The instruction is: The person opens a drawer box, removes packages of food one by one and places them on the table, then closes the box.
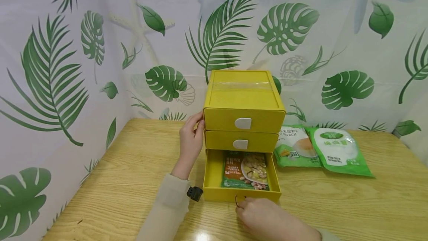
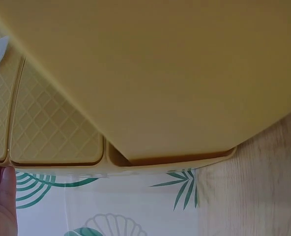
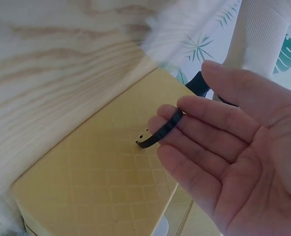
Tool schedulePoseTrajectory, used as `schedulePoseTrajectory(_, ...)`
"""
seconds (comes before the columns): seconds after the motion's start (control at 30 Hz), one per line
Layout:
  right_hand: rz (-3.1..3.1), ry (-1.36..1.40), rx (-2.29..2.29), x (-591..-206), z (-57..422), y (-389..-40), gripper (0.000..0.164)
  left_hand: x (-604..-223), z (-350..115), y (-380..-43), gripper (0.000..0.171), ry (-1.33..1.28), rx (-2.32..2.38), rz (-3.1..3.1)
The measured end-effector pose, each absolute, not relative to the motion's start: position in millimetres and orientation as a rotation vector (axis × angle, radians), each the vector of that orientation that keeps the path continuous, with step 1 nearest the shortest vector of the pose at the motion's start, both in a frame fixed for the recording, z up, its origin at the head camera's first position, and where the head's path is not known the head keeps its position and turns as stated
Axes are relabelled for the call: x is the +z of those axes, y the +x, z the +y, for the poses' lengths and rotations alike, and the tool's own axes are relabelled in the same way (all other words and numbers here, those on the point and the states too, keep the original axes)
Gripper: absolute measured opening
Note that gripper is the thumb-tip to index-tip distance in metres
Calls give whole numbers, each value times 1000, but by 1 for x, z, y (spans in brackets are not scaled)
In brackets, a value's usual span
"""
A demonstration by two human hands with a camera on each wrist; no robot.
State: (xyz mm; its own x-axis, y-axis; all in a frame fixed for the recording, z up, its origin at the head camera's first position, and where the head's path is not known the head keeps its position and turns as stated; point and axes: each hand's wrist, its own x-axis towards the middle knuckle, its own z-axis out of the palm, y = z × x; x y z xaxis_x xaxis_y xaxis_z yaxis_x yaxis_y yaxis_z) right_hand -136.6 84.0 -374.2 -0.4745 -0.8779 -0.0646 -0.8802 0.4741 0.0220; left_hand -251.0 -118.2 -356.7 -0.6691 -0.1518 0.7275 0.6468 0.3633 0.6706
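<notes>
A yellow drawer unit has its bottom drawer pulled out. In that drawer lies a flat food packet, red and green with a picture of a dish. My right hand is at the drawer front, fingers hooked through a black loop handle; the thumb stands apart in the right wrist view. My left hand rests against the unit's left side near the upper two drawers. Only its fingers and part of the palm show in the left wrist view.
Two green and white bags, a starch bag and a second bag, lie right of the unit on the wooden table. The upper drawers are closed and carry white tabs. A leaf-patterned cloth hangs behind.
</notes>
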Motion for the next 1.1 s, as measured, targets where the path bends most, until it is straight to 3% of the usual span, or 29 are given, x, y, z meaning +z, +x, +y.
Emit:
schedulePoseTrajectory(0.57, 2617, -1608, 70, -375, 86, -131, 13, -358, -118, -251, 23, -432, -1383, -1890)
schedulePoseTrajectory(0.8, 2575, -1609, 97, -376, 87, -128, 26, -359, -118, -252, 23, -428, -1383, -1889)
schedulePoseTrajectory(1.03, 2566, -1698, 58, -379, 91, -127, 26, -358, -118, -252, 22, -420, -1360, -1894)
schedulePoseTrajectory(1.1, 2553, -1706, 35, -379, 92, -127, 34, -357, -117, -252, 22, -414, -1360, -1897)
